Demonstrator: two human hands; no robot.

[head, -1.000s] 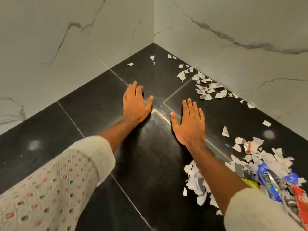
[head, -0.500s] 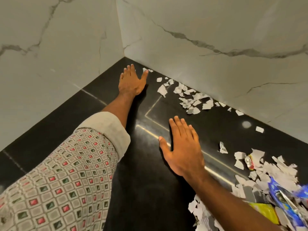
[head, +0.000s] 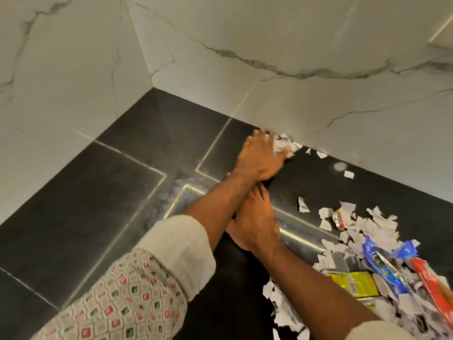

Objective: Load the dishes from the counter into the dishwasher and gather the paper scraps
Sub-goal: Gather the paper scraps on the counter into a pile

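Note:
My left hand [head: 261,155] lies flat on the black counter [head: 103,192] by the right wall, fingers straight, its edge pushing a bunch of white paper scraps [head: 285,146]. The left forearm crosses over my right hand [head: 255,222], which rests palm down on the counter, fingers extended and partly hidden under the arm. A large pile of torn paper scraps [head: 367,224] mixed with coloured wrappers [head: 382,263] lies at the right. No dishes or dishwasher are in view.
White marble walls [head: 294,45] meet in a corner behind the counter. A few loose scraps [head: 348,174] lie along the right wall's base. More torn paper [head: 282,307] sits near my right forearm at the bottom.
My left hand has swept right from the corner along the wall, bunching the scattered scraps ahead of it and crossing over my right hand. The right hand has stayed put.

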